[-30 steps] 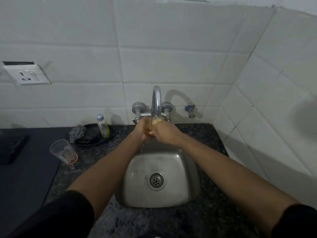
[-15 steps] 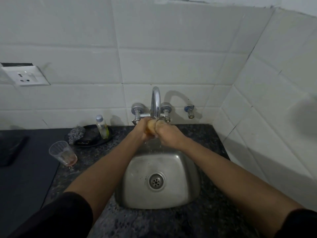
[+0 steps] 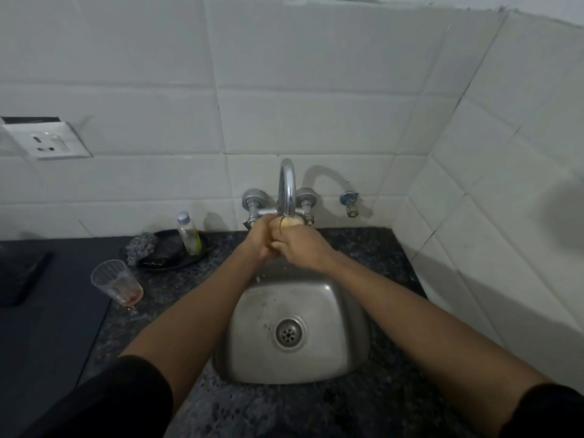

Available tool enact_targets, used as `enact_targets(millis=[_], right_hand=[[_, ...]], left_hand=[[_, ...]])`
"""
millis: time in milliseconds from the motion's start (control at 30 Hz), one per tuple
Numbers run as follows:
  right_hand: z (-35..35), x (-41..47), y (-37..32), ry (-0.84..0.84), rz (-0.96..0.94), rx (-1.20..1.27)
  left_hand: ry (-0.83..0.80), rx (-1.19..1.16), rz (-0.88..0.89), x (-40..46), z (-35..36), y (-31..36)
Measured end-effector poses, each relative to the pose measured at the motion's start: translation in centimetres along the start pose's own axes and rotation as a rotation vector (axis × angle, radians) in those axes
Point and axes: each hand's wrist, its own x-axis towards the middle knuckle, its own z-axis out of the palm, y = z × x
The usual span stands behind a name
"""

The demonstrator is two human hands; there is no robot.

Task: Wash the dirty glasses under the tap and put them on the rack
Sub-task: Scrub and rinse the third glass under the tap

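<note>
Setting: white glossy wall tiles (image 3: 316,74) meet in a corner above a dark speckled stone counter (image 3: 363,248).
Fingers: both hands curl together round a yellowish glass (image 3: 290,221), clenched on it from either side.
Left hand (image 3: 260,240): wraps the glass's left side.
Right hand (image 3: 303,248): covers its near and right side.
Held glass: only a pale, rounded upper part shows, touching the mouth of the tap (image 3: 287,188), a curved chrome spout.
Sink (image 3: 341,327): small, rounded-square, dull scuffed steel with a round drain, below the hands.
Second glass (image 3: 117,282): clear, ribbed, tapered, upright on the counter well left of the sink, reddish residue at its bottom.
Behind it: a black dish (image 3: 170,257) holding a grey wiry scrubber (image 3: 140,248) and a small clear bottle (image 3: 188,233).
</note>
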Motion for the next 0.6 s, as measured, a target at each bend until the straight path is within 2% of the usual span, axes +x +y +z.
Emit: enact_targets(millis=[67,100,233,300,400,433,533,567,600], right_hand=[[0.1,-0.2,0.8,-0.012,-0.050,-0.152],[0.6,-0.3,1.1,-0.010,-0.039,-0.138],[0.9,0.0,-0.6,0.066,0.042,0.234],[0.6,0.1,-0.4,0.049,0.049,0.142],[0.3,-0.6,1.1,0.074,-0.112,-0.149],[0.6,-1.0,1.2,0.089,-0.101,-0.109],[1.0,-0.7,-0.6,0.059,0.119,0.361],[1.2,-0.1,-0.8,0.070,0.156,0.442],[1.0,0.1,-0.9,0.087,0.154,0.402]], left_hand=[[-0.019,0.056,-0.033,-0.2,-0.3,0.6],[-0.016,0.068,-0.027,-0.2,-0.4,0.7],[0.031,-0.005,0.083,0.4,-0.6,0.0],[0.022,-0.017,0.056,0.4,-0.5,0.0],[0.039,0.074,-0.017,0.0,-0.4,0.7],[0.046,0.083,-0.010,-0.1,-0.5,0.7],[0.070,0.040,0.075,0.2,-0.5,-0.1],[0.075,0.020,0.080,0.3,-0.4,-0.3],[0.060,-0.005,0.070,0.4,-0.4,-0.4]])
